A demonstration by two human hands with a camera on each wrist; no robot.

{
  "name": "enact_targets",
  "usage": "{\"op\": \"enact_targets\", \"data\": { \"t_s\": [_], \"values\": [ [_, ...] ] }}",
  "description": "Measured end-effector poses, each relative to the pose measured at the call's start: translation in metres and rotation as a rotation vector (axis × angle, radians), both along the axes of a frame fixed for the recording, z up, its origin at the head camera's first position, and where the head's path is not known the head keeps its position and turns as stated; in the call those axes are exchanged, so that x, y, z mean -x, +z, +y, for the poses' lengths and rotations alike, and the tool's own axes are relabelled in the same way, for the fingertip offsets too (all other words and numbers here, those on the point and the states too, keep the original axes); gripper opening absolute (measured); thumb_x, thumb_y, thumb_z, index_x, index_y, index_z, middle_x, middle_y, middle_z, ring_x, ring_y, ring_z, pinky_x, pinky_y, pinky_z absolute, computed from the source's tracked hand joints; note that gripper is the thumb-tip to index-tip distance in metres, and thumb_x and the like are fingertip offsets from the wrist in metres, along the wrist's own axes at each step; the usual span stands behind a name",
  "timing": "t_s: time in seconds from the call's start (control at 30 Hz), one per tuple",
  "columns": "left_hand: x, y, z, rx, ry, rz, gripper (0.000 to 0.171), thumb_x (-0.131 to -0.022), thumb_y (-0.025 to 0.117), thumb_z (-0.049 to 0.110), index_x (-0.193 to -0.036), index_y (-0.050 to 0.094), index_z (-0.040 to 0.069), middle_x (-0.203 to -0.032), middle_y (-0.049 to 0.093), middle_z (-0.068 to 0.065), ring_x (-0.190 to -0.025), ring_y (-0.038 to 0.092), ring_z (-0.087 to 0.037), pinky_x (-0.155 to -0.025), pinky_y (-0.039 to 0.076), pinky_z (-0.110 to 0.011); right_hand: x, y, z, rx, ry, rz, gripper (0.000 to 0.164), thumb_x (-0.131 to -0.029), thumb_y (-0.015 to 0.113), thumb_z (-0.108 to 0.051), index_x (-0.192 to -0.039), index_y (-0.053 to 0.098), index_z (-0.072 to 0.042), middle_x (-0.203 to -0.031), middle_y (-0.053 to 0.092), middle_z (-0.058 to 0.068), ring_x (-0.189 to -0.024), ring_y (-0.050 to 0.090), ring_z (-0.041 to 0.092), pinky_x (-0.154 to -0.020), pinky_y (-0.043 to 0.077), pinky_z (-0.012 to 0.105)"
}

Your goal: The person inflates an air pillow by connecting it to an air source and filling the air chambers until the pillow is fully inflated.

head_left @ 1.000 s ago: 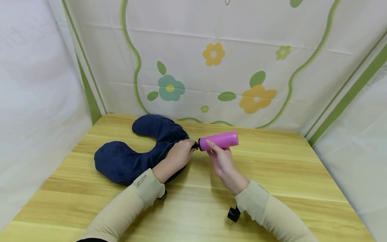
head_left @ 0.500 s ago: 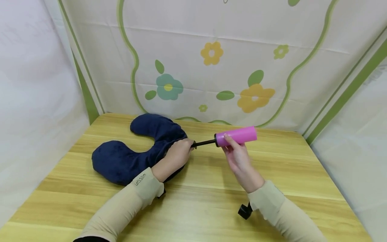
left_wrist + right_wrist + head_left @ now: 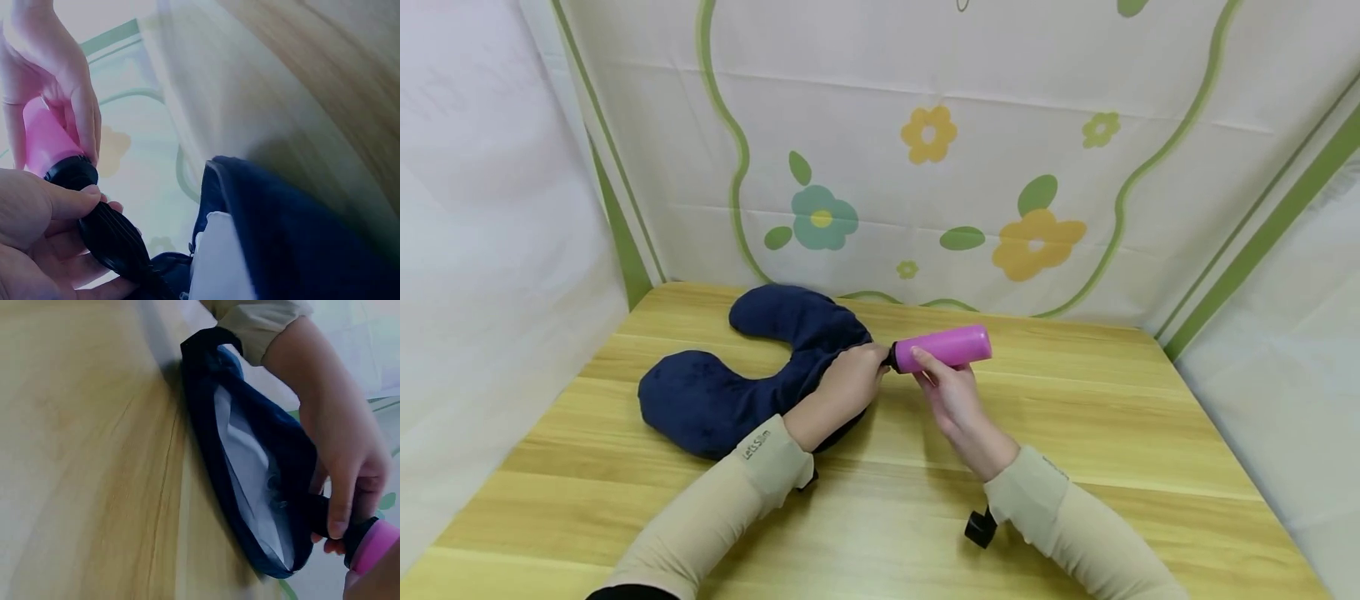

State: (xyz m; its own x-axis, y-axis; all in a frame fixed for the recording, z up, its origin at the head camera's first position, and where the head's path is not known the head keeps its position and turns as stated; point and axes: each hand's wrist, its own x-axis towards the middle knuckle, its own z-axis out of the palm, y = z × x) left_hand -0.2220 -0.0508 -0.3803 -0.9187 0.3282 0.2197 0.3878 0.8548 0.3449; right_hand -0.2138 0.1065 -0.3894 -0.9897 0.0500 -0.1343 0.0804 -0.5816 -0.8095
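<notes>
A navy U-shaped neck pillow (image 3: pixel 700 400) lies on the table. In the right wrist view its cover is unzipped, showing a pale inner lining (image 3: pixel 247 462). Beside its outer curve, my left hand (image 3: pixel 850 379) grips the black ribbed end (image 3: pixel 112 240) of a hand pump. My right hand (image 3: pixel 951 396) holds the pump's pink barrel (image 3: pixel 951 346), thumb along its near side. Barrel and black end sit close together, with the rod between them out of sight. The pump's black end points into the cover's opening; where it meets the pillow is hidden from the head view.
The wood-grain table (image 3: pixel 1105 425) extends around both arms. A white curtain (image 3: pixel 865 167) printed with flowers hangs behind it, and more white cloth closes both sides. Black wrist cameras, such as the right one (image 3: pixel 980 528), hang below the sleeves.
Half a second ago the pink barrel was drawn out to the right, baring the black rod. My right hand has since pushed it back left against the black end. My left hand stays nearly still.
</notes>
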Motion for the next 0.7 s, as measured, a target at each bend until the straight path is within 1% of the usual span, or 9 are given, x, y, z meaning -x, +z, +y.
{"op": "enact_targets", "data": {
  "t_s": [0.1,0.3,0.43,0.57,0.7],
  "values": [
    [0.001,-0.001,-0.002,-0.003,-0.004,-0.011,0.007,-0.099,0.069,0.01,-0.104,0.074,0.006,-0.101,0.072,-0.006,-0.086,0.071,-0.023,-0.073,0.058,-0.036,0.0,0.005,0.009,0.041,-0.011,-0.012,0.047,-0.097,0.059,0.011,-0.137,0.041,-0.005,-0.132,0.049,0.012,-0.117,0.059,0.025,-0.107,0.046,0.035],
    [0.002,-0.002,-0.006,-0.006,-0.008,-0.048,0.021,-0.101,0.067,0.01,-0.12,0.072,0.003,-0.111,0.072,-0.01,-0.094,0.071,-0.024,-0.078,0.058,-0.035,0.001,0.02,0.039,0.133,-0.04,-0.028,0.038,-0.101,0.055,0.006,-0.131,0.042,-0.012,-0.134,0.048,0.01,-0.123,0.054,0.025,-0.107,0.045,0.031],
    [0.001,-0.001,-0.006,0.003,-0.01,-0.06,0.023,-0.101,0.067,0.01,-0.122,0.071,0.002,-0.112,0.072,-0.011,-0.095,0.071,-0.025,-0.079,0.058,-0.036,0.002,0.028,0.059,0.175,-0.071,-0.043,0.037,-0.102,0.059,-0.001,-0.13,0.043,-0.019,-0.136,0.044,0.004,-0.126,0.049,0.023,-0.107,0.044,0.029],
    [0.001,-0.001,-0.004,0.014,-0.019,-0.052,0.022,-0.101,0.067,0.01,-0.121,0.072,0.002,-0.111,0.072,-0.011,-0.094,0.071,-0.025,-0.077,0.058,-0.035,0.003,0.031,0.067,0.171,-0.077,-0.056,0.036,-0.102,0.061,-0.005,-0.128,0.044,-0.022,-0.135,0.043,0.0,-0.125,0.048,0.021,-0.106,0.043,0.028],
    [0.001,0.0,-0.002,0.027,-0.013,-0.043,0.02,-0.1,0.068,0.01,-0.118,0.073,0.003,-0.109,0.072,-0.01,-0.091,0.071,-0.024,-0.075,0.058,-0.034,0.001,0.024,0.058,0.132,-0.063,-0.027,0.035,-0.103,0.057,-0.002,-0.13,0.042,-0.02,-0.136,0.045,0.004,-0.125,0.05,0.022,-0.109,0.042,0.03]
  ]
}}
